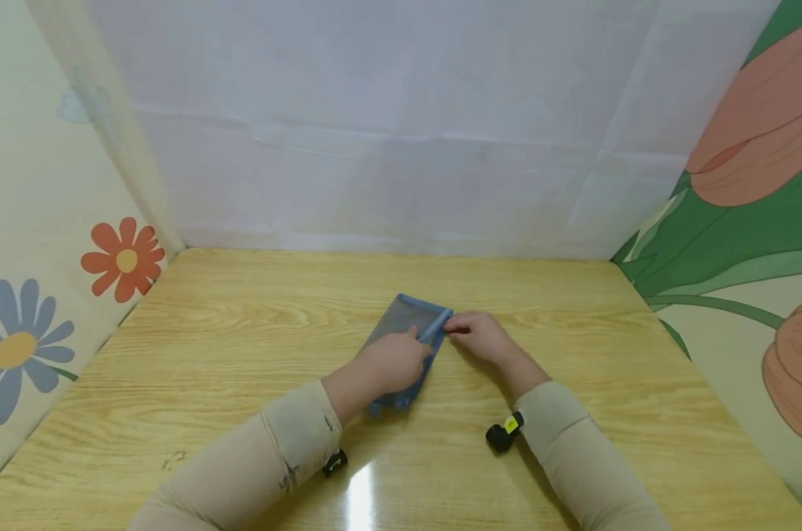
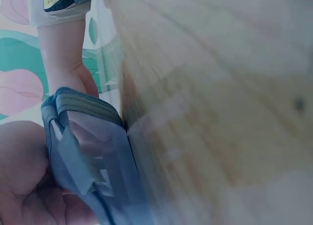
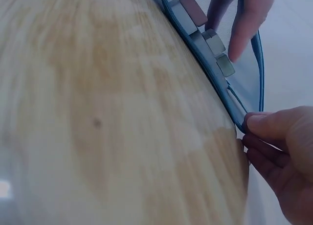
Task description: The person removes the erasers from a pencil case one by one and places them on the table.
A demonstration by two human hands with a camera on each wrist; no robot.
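Note:
A blue mesh pouch [image 1: 392,322] with darker blue edging lies on the table in the head view. My left hand [image 1: 395,361] grips it by the near part of its opening, fingers over the blue edge. At the pouch's right corner, my right hand [image 1: 485,338] pinches the edging between thumb and fingertips. The right wrist view shows the pouch's mouth parted, with several small blocks [image 3: 215,43] inside, one of them reddish and others greyish. In the left wrist view a blue strip [image 2: 78,161] hangs along the pouch's side.
The wooden table [image 1: 208,354] runs back to a white sheet [image 1: 401,147]. Walls with painted flowers [image 1: 127,259] stand at both sides. A black wrist camera [image 1: 502,438] sits by the right sleeve, close over the table.

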